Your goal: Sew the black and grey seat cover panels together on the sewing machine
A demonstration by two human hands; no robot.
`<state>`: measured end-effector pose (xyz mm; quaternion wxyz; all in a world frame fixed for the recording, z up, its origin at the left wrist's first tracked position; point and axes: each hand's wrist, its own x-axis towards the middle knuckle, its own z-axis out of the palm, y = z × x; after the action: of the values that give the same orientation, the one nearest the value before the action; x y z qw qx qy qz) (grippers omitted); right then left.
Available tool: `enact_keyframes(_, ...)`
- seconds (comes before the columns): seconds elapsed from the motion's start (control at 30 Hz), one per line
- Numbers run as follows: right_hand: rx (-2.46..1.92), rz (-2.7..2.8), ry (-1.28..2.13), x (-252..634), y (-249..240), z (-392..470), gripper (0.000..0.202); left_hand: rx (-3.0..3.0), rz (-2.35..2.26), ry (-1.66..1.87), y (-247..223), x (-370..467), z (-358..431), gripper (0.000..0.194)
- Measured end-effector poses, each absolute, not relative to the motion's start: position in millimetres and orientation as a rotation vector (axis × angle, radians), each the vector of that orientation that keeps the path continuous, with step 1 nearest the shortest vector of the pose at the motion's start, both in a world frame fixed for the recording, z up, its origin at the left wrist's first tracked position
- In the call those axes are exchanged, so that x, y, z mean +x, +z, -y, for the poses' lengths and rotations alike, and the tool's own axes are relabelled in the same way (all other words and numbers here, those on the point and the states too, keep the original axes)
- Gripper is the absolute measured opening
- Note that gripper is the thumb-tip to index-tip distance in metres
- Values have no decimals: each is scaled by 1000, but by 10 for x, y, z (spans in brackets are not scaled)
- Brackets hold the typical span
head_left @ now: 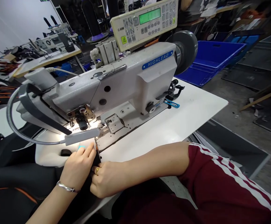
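A grey sewing machine [116,84] stands on a white table. Below its lit needle area lies a white piece [50,152] with an oval hole, joined to black material with orange trim [7,183]. My left hand [82,160], with a silver bracelet at the wrist, presses on the work near the lamp, fingers spread over its edge. Close beside it, my right hand [105,179], wearing a ring, is closed on the black edge of the material; its fingertips are partly hidden. The needle tip cannot be made out.
A grey lamp [81,137] on a flexible metal arm hangs just above my left fingers. Blue snips [172,103] lie by the machine's base. Behind the table are blue crates [210,59]. Another workstation [49,59] stands at the back left.
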<state>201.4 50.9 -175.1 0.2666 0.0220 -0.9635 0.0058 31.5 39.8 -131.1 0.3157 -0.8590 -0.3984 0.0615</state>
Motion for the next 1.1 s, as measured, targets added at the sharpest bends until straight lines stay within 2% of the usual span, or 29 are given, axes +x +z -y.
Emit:
enact_keyframes(0.13, 15, 2576, 23, 1999, -1785, -554, 18, -2215, 1042, 191, -1336, 328, -442, 36)
enact_keyframes(0.33, -62, 2593, 60, 1995, -1769, -605, 17, -2166, 1268, 417, -1334, 429, -474, 34)
enact_keyframes(0.5, -93, 2641, 81, 2000, -1742, -651, 18, -2240, 1400, 346, -1352, 470, -565, 37)
enact_keyframes(0.87, -131, 2715, 94, 2006, -1695, -764, 19, -2234, 1381, 243, -1378, 431, -735, 32)
enact_keyframes(1.0, -119, 2754, 143, 2013, -1682, -798, 18, -2188, 1542, 286, -1211, 526, -616, 33)
enact_keyframes(1.1, -101, 2783, 241, 2032, -1650, -822, 14, -2071, 1598, 407, -978, 410, -366, 18)
